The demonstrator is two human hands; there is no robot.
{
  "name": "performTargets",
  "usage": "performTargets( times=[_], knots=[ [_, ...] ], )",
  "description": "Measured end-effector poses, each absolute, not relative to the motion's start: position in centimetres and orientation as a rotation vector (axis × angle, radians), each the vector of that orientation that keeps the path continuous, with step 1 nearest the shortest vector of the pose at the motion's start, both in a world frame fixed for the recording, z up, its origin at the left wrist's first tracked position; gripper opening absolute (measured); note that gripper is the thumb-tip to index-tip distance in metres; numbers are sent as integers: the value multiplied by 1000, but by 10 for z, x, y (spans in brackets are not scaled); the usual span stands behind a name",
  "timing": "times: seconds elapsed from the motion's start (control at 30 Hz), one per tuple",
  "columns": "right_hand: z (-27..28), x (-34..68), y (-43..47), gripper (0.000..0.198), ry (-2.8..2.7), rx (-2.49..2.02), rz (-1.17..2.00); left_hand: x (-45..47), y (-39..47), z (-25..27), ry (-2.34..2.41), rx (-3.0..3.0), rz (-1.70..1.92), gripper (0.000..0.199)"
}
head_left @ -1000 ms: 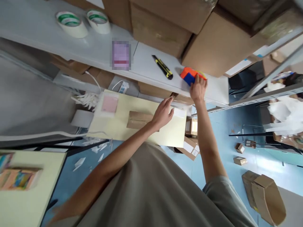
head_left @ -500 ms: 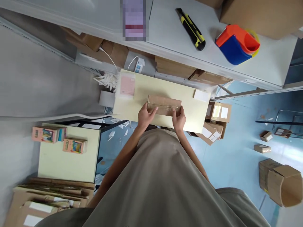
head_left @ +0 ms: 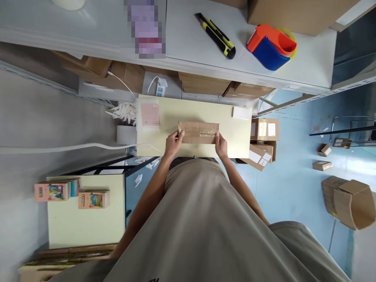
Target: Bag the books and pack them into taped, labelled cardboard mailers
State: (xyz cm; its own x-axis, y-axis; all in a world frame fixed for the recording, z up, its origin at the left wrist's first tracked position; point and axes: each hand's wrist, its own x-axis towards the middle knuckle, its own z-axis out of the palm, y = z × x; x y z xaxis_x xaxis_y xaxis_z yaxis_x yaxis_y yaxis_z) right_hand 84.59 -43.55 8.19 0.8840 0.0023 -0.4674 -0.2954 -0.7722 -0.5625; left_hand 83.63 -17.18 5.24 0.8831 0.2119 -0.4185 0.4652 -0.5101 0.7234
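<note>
Between my two hands is a small brown cardboard box with clear tape along its middle. My left hand grips its left end, thumb on the taped face. At the opposite end, my right hand pinches the edge, thumb on top. The box is over the pale yellow table; whether it rests on the surface I cannot tell. Left of it lies a sheet with a pink panel, and at the right back a white slip or small box.
On the grey shelf above lie a black-and-yellow box cutter and an orange-and-blue tape dispenser. Stacked books sit on a side table at left. Cartons stand right of the table, and an open carton is on the floor.
The box has turned so that its taped face lies more squarely toward me, and my right hand has shifted to its end edge. The whole view has swung slightly.
</note>
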Motion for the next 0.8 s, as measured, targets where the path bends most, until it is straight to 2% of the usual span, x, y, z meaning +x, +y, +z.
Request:
performTargets(
  times=[0.17,0.3,0.47,0.6,0.7,0.8],
  knots=[
    [91,833,-450,64,175,-2292,334,828,-147,52,373,2005,-235,29],
    [88,832,-469,59,118,-2263,227,828,-144,45,346,1938,-182,41],
    [59,840,-481,65,116,-2187,363,831,-156,26,346,1972,-284,51],
    [32,838,-482,68,228,-2177,613,827,-165,9,397,2088,-537,41],
    [23,842,-485,58,247,-2184,806,827,-167,0,469,2083,-635,35],
    [22,859,-490,54,257,-2206,801,836,-164,-5,526,2083,-603,44]
  ],
)
